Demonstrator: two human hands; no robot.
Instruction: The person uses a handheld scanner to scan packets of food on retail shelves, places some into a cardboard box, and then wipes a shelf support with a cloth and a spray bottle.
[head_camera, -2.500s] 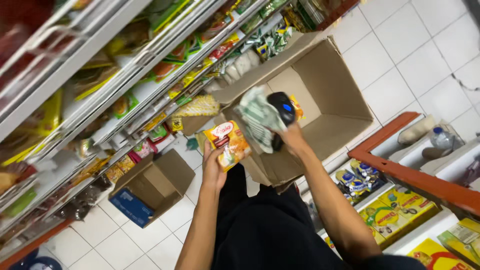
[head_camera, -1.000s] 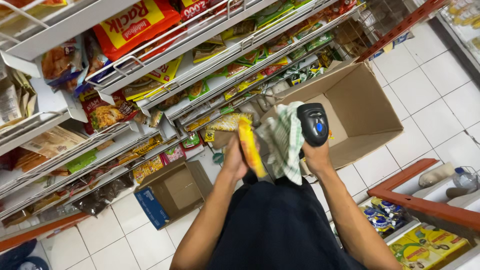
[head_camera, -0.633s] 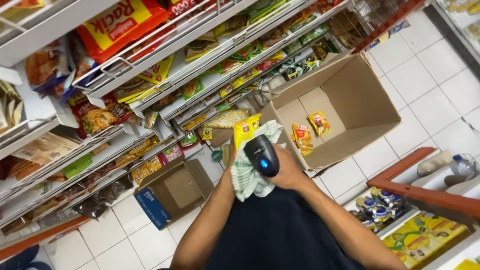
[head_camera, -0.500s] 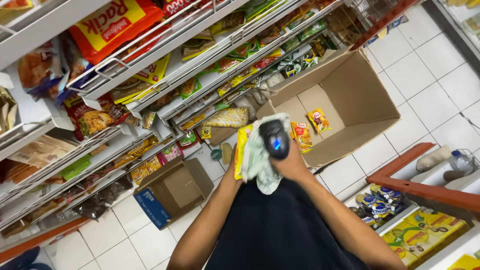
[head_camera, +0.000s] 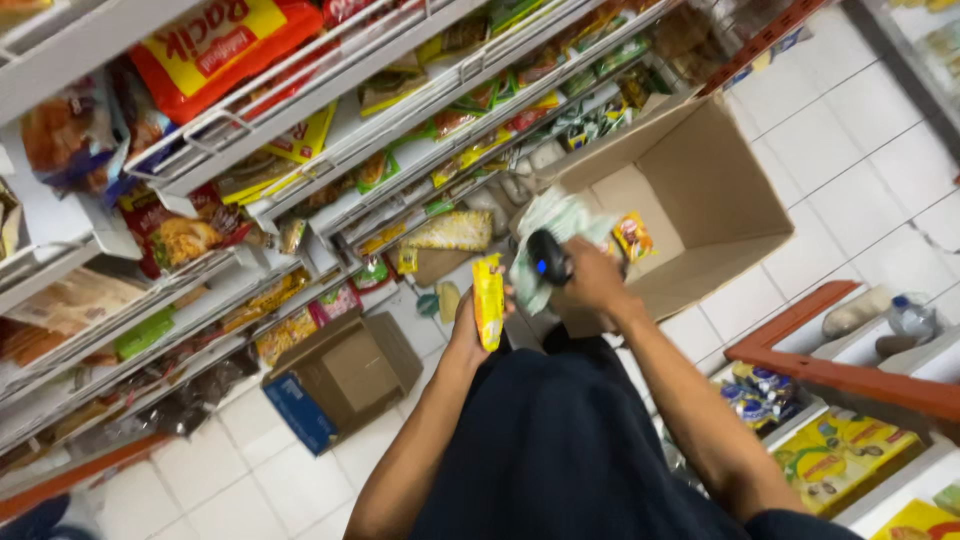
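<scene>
My left hand (head_camera: 468, 322) holds a yellow snack packet (head_camera: 488, 299) edge-on in front of me. My right hand (head_camera: 592, 286) grips a black handheld scanner (head_camera: 547, 256) together with a pale green-and-white cloth (head_camera: 547, 225), close to the right of the packet. Just beyond my right hand stands a large open cardboard box (head_camera: 720, 205) on the floor, with a small yellow-and-red packet (head_camera: 634, 236) lying inside it.
Wire shelves (head_camera: 330, 75) packed with snack bags run across the upper left. A smaller open cardboard box with a blue side (head_camera: 335, 378) sits on the white tiled floor at lower left. A red-framed rack (head_camera: 840, 375) with yellow packages and bottles stands at the right.
My right hand with scanner and cloth has swung between the box and the packet, now sitting right of it. The packet in my left hand has turned edge-on. The view shifted slightly.
</scene>
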